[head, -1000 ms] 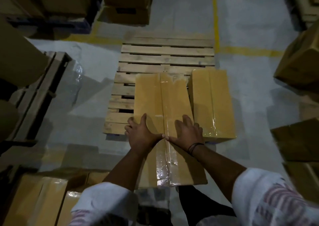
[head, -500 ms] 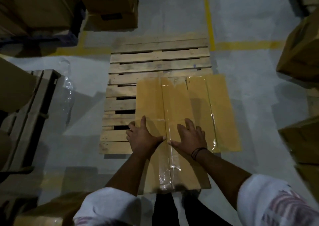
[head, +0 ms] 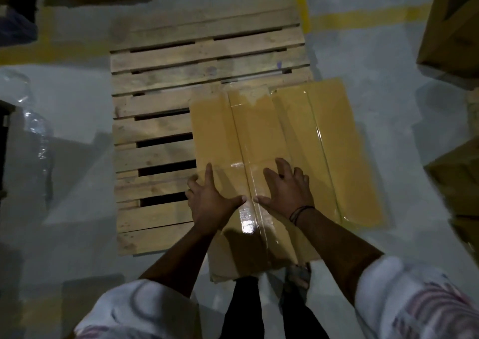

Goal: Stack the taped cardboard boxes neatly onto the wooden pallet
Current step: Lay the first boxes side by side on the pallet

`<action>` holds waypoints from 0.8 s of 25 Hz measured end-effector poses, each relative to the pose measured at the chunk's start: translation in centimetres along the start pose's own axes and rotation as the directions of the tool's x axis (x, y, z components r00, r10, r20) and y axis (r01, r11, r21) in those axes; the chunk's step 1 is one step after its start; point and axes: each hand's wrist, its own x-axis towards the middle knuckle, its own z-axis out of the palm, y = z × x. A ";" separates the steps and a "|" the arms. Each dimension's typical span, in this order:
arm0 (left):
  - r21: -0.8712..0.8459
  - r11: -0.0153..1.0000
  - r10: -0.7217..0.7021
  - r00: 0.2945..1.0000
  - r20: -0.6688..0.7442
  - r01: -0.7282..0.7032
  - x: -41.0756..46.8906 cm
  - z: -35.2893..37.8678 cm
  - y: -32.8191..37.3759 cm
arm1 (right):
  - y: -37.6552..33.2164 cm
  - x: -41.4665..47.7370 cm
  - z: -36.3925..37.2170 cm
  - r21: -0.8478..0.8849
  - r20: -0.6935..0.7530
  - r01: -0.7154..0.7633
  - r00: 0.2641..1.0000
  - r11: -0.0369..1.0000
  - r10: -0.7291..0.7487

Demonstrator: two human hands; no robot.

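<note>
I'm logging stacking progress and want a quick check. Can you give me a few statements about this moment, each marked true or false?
1. The left hand and right hand both rest on the near box. True.
2. Boxes cover the whole pallet. False: its left and far slats are bare.
3. A second box lies right beside the near box. True.
4. The left wrist wears a band. False: the wristband is on the right wrist.

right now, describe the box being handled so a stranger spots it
Find the wooden pallet on the floor. On its right side a taped box lies beside a second box. It is the left of the two, with the left hand and right hand flat on top.
</note>
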 end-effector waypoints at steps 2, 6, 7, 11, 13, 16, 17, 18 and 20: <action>-0.013 1.000 0.009 1.000 0.004 -0.009 2.4 1.6 -0.2 | 0.7 1.8 2.0 0.021 0.003 -0.025 1.000 0.999 0.025; 0.003 1.000 0.025 0.999 0.030 -0.025 5.8 4.5 -1.1 | 1.7 4.7 5.1 0.034 -0.006 -0.034 0.999 0.999 0.034; 0.010 1.000 0.028 0.999 0.040 -0.028 6.3 5.2 -1.4 | 1.9 5.3 5.6 0.038 0.003 -0.039 0.999 0.999 0.039; 0.015 1.000 -0.016 0.997 0.072 0.015 7.7 7.4 -2.1 | 2.3 7.0 7.3 0.035 0.095 -0.069 0.993 0.997 0.065; 0.003 0.999 -0.046 0.993 0.110 0.046 7.4 8.5 -2.7 | 2.6 7.1 8.1 0.041 0.154 -0.061 0.987 0.997 0.054; 0.057 0.998 -0.023 0.988 0.153 0.015 6.5 9.5 -3.4 | 2.9 6.6 9.2 0.072 0.247 -0.034 0.969 0.997 0.015; 0.077 0.997 -0.014 0.987 0.157 0.002 6.4 9.6 -3.5 | 3.0 6.6 9.4 0.071 0.256 -0.028 0.967 0.997 0.009; 0.094 0.996 -0.010 0.986 0.168 -0.006 6.3 9.7 -3.4 | 3.2 6.5 9.6 0.063 0.254 -0.024 0.967 0.998 0.007; 0.148 0.989 -0.009 0.980 0.198 -0.021 6.2 9.7 -3.2 | 3.6 6.4 9.6 0.049 0.238 -0.016 0.971 0.999 0.003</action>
